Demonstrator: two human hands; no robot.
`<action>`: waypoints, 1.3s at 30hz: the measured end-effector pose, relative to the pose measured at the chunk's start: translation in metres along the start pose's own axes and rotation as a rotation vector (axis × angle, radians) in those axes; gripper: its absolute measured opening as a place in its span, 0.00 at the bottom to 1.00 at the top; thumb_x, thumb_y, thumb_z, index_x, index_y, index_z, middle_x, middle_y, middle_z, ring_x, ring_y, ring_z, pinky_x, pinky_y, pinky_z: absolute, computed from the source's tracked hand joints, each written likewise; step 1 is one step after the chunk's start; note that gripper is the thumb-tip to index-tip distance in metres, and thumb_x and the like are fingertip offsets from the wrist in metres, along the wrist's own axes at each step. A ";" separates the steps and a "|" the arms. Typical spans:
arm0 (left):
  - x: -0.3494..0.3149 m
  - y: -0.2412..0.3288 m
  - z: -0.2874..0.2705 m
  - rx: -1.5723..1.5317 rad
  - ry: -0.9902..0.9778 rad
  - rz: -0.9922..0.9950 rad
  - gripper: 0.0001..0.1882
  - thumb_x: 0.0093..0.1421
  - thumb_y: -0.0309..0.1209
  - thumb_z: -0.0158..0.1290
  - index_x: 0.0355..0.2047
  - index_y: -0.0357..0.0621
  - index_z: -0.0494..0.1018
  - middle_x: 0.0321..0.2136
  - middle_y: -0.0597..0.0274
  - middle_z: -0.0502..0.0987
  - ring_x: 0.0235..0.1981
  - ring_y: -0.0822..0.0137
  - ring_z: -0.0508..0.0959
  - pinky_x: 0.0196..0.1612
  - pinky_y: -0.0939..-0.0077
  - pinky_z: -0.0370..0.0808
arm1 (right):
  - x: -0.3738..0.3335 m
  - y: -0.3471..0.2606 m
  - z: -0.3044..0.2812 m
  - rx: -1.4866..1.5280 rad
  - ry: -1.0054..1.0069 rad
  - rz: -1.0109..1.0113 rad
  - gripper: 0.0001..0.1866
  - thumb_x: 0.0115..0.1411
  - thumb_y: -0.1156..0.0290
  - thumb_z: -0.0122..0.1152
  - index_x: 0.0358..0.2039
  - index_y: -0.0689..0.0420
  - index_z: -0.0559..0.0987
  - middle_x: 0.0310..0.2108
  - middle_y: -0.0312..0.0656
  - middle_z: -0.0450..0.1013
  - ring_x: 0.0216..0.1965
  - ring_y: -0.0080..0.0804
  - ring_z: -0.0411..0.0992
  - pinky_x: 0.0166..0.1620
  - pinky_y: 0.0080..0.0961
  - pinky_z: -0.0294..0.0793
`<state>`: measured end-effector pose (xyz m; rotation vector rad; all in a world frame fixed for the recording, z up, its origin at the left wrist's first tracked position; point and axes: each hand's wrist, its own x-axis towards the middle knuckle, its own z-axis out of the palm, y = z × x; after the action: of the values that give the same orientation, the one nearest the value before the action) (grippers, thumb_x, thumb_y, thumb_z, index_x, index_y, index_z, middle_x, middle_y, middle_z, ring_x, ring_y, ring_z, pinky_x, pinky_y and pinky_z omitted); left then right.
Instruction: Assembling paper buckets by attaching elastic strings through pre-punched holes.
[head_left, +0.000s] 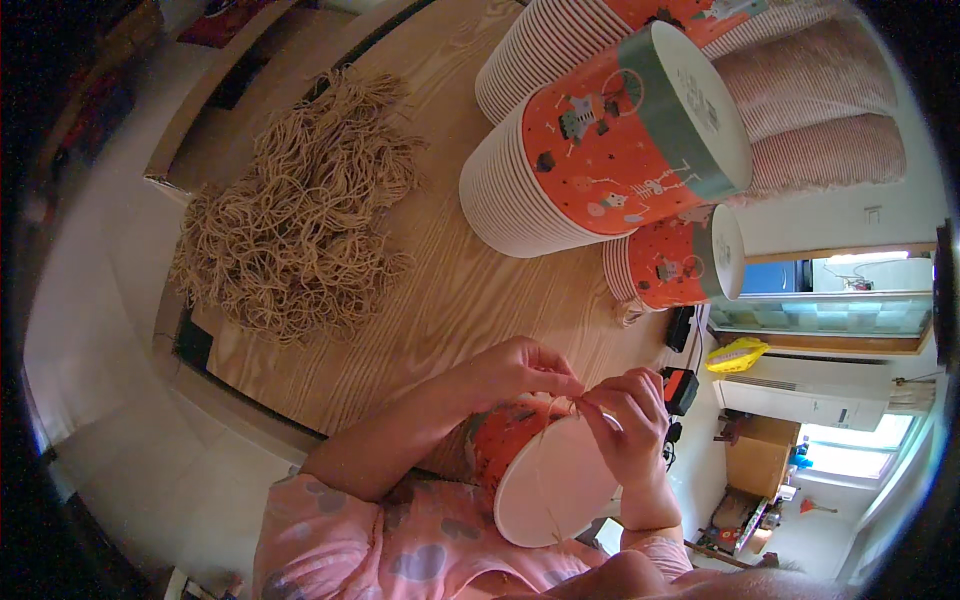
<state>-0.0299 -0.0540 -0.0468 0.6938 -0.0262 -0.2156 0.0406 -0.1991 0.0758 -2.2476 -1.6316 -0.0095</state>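
An orange printed paper bucket rests against my lap, its round white end facing up and toward me. A thin piece of brown twine runs across that white end toward its far rim. At this rim my left hand and my right hand meet, fingertips pinched together on the twine. The right hand's lower fingers lie along the bucket's edge. How the twine passes between the fingertips is too small to make out.
A big heap of loose brown twine covers the wooden table's left part. Nested orange buckets stand in tall stacks at the far right, a shorter stack nearer. Bagged stacks lie behind. A black-and-orange item sits by my right hand.
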 end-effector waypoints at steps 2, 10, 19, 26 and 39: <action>-0.002 0.004 0.001 0.055 -0.013 0.005 0.11 0.55 0.34 0.57 0.32 0.37 0.77 0.28 0.65 0.78 0.32 0.77 0.74 0.37 0.81 0.70 | 0.001 0.000 -0.001 -0.001 -0.010 0.007 0.10 0.43 0.74 0.68 0.27 0.54 0.77 0.28 0.36 0.72 0.31 0.36 0.70 0.39 0.33 0.66; 0.002 -0.002 0.004 0.117 0.041 0.072 0.11 0.55 0.35 0.57 0.29 0.38 0.74 0.23 0.68 0.75 0.27 0.78 0.72 0.32 0.80 0.70 | 0.006 0.004 -0.003 0.075 -0.081 0.086 0.08 0.45 0.75 0.66 0.27 0.55 0.77 0.27 0.36 0.73 0.31 0.35 0.71 0.40 0.33 0.67; 0.002 -0.001 0.007 0.407 0.100 0.146 0.12 0.56 0.36 0.56 0.28 0.38 0.73 0.22 0.68 0.73 0.24 0.81 0.70 0.25 0.80 0.68 | 0.004 0.002 -0.003 0.252 -0.135 0.390 0.05 0.47 0.77 0.63 0.26 0.57 0.77 0.27 0.38 0.73 0.31 0.35 0.72 0.40 0.31 0.67; -0.003 0.003 0.004 0.111 0.055 0.032 0.12 0.56 0.35 0.56 0.31 0.38 0.76 0.26 0.68 0.76 0.28 0.80 0.72 0.33 0.82 0.69 | 0.004 -0.009 0.001 0.018 -0.010 0.244 0.06 0.45 0.76 0.65 0.26 0.54 0.77 0.25 0.36 0.72 0.29 0.35 0.70 0.37 0.31 0.65; -0.002 0.000 -0.001 0.069 0.095 -0.003 0.13 0.57 0.36 0.55 0.33 0.37 0.78 0.27 0.66 0.78 0.31 0.78 0.74 0.38 0.81 0.69 | 0.001 -0.012 0.002 -0.074 0.028 0.086 0.09 0.45 0.73 0.67 0.29 0.54 0.78 0.26 0.36 0.72 0.29 0.34 0.70 0.40 0.35 0.64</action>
<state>-0.0316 -0.0534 -0.0473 0.7719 0.0582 -0.1849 0.0292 -0.1939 0.0773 -2.3608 -1.5422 -0.0805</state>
